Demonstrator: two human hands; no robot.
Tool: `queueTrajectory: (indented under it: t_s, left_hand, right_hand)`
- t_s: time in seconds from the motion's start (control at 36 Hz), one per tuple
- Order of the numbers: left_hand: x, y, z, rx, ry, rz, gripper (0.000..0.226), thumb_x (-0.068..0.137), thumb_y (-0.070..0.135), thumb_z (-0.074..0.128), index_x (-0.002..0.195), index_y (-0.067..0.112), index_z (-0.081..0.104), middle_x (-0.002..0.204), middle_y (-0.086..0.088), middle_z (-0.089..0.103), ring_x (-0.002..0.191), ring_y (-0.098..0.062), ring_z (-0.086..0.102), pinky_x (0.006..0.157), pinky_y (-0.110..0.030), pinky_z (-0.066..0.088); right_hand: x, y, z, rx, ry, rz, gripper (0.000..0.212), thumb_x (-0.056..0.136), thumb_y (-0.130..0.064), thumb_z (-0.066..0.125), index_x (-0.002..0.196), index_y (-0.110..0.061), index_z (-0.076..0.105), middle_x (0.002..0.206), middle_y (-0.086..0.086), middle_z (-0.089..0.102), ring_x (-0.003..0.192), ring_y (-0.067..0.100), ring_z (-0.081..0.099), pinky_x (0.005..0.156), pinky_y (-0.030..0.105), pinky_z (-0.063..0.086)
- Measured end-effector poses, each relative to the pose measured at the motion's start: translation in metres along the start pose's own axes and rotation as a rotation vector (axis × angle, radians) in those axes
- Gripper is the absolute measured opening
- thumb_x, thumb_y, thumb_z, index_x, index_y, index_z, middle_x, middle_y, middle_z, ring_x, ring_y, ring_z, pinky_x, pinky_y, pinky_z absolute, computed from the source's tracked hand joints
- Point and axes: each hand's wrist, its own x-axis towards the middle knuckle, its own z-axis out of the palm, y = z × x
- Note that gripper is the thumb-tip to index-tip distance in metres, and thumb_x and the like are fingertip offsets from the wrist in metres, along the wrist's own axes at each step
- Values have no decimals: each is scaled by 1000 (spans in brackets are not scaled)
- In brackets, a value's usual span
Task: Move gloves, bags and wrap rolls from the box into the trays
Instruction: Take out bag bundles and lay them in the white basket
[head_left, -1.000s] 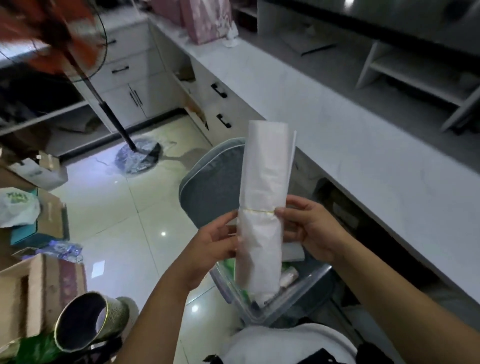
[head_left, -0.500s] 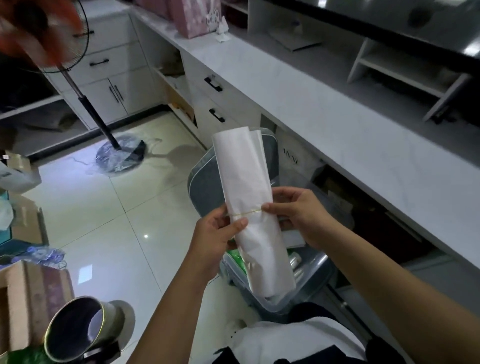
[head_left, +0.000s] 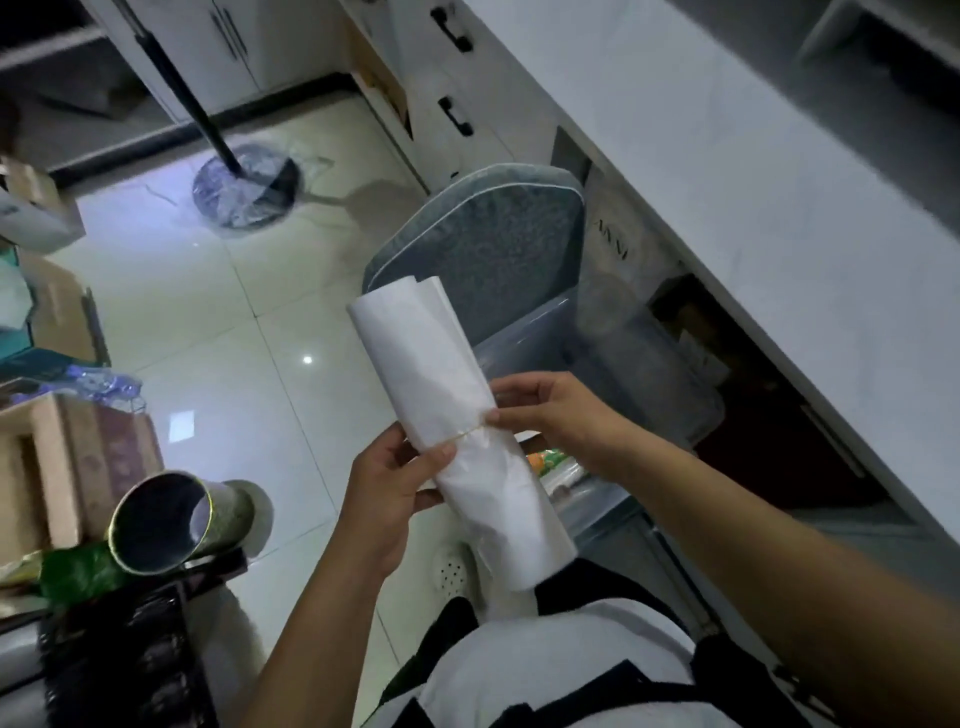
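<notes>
A white roll of plastic bags (head_left: 447, 384), bound by a thin rubber band, is held tilted in front of me with its top end leaning left. My left hand (head_left: 389, 483) grips the roll's lower left side, thumb across the front. My right hand (head_left: 550, 415) pinches the roll at the rubber band from the right. Behind and below the roll stands a clear plastic box (head_left: 644, 358) with green and orange packets (head_left: 550, 462) inside, its grey lid (head_left: 483, 244) propped upright against the counter.
A white counter (head_left: 753, 171) with drawers runs along the right. A fan's pole and wrapped base (head_left: 244, 192) stand on the tiled floor. Cardboard boxes (head_left: 62, 467), a metal tube (head_left: 166, 525) and a green packet crowd the left.
The roll has tilted further left and sunk lower in the view as my head turned down. Both hands keep their hold at the rubber band.
</notes>
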Motion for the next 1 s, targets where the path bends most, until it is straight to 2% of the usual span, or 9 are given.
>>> queueTrajectory:
  t_s: [0.11,0.22,0.33,0.42,0.5,0.61,0.72,0.86,1.0]
  left_hand:
    - [0,-17,-2,-43,152,-32,47,67,30,82,112,22,72,109,-3,76,98,-20,73,69,-33,59]
    - [5,-35,-6,-118,287,-81,39,66,28,82,105,22,75,105,-3,76,93,-17,73,65,-31,58]
    - [16,-64,-3,-188,408,-147,23,78,14,75,100,20,76,100,-4,76,89,-16,72,64,-31,58]
    - [33,-88,6,-214,453,-173,21,83,10,72,101,19,75,97,-4,76,88,-16,73,63,-31,58]
    - [52,-109,18,-275,485,-186,25,79,12,72,104,14,73,92,-2,76,84,-13,73,63,-30,58]
    - [71,-131,33,-318,514,-202,27,79,12,71,106,12,72,94,-5,77,86,-15,73,69,-35,60]
    - [81,-143,39,-357,554,-227,26,74,11,72,100,16,75,96,-4,77,86,-15,73,75,-41,61]
    - [82,-145,38,-373,523,-174,24,75,13,70,95,23,76,101,-3,77,90,-17,73,67,-33,59]
    - [88,-145,40,-359,545,-196,27,75,13,69,98,23,75,103,-3,76,90,-16,72,73,-38,60]
  right_hand:
    - [28,34,-27,-24,86,126,23,81,-18,79,104,-15,75,96,10,76,89,23,71,76,36,58]
    - [76,92,-74,-228,232,248,30,78,-15,81,106,-9,72,96,15,72,78,21,63,70,36,49]
    - [134,148,-118,-536,235,415,51,76,-13,83,120,3,64,120,24,66,108,35,64,97,44,50]
    - [174,178,-139,-757,188,478,64,76,-19,83,132,-2,57,135,20,58,121,33,57,102,38,46]
    - [210,203,-150,-928,130,467,66,80,-20,79,137,-5,51,135,22,57,122,36,56,100,39,46]
    - [255,231,-150,-1101,63,439,46,91,-21,65,131,0,56,130,26,60,119,40,58,91,39,46]
    - [283,251,-143,-1190,-34,380,39,96,-16,54,134,-5,54,134,24,56,124,39,54,99,41,44]
    - [305,262,-147,-1258,-16,300,43,90,-21,58,133,-21,56,132,17,57,123,38,53,103,49,43]
    - [313,257,-153,-1269,-116,336,44,87,-20,65,128,-6,58,127,23,58,117,40,55,100,45,46]
